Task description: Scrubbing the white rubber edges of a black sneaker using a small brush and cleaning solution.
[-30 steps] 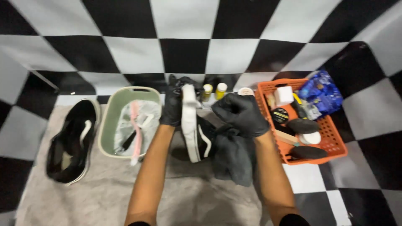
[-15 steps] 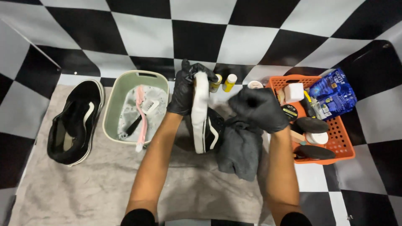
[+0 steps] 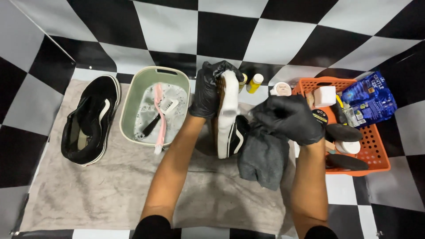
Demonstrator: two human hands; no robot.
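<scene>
Gloved hands: shoe (image 3: 229, 116) (on edge), grey cloth (image 3: 263, 158)

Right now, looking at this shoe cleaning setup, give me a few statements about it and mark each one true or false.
1. The left hand holds a shoe on its side. True.
2. The right hand grips a pink brush. False: it grips a grey cloth; the pink brush lies in the green basin.
3. A second black shoe lies on the towel, left of the basin. True.
4. The orange basket sits left of the basin. False: it sits at the far right.
5. Both hands are bare. False: both wear black gloves.
</scene>
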